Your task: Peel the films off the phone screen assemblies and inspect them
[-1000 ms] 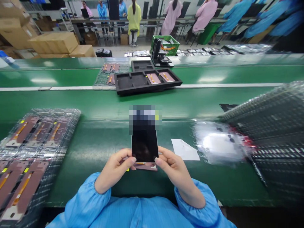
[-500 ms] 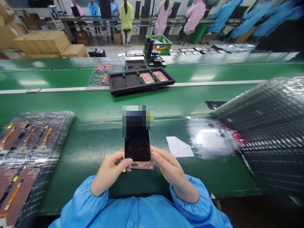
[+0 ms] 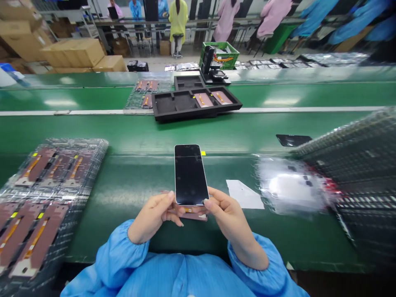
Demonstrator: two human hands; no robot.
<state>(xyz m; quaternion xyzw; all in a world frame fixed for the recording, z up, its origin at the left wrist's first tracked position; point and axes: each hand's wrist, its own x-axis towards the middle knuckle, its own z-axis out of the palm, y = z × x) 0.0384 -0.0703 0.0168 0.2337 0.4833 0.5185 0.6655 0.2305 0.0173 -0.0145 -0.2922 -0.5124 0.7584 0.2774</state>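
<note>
Your left hand (image 3: 153,218) and right hand (image 3: 227,216) pinch the dark screen panel (image 3: 190,174) by its lower corners, fingers closed on the edges so the glass stays untouched, raised above the green bench (image 3: 130,185). Stacked clear trays (image 3: 46,181) lie left.

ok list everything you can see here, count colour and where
phone screen panel: one, black glass, held upright at centre
pink part: one, under the panel, in the hands
clear trays of pink parts: stack, left on green bench
clear tray stack: right, blurred
white paper: one, right of the hands
clear bag: one, blurred, right
black panel: one, lying flat, right of centre
black foam tray: one, two pink parts inside, on far belt
cardboard boxes: several, brown, far left
green crate: one, far centre
people: several, background
left hand, right hand: grip the panel's lower edge
</note>
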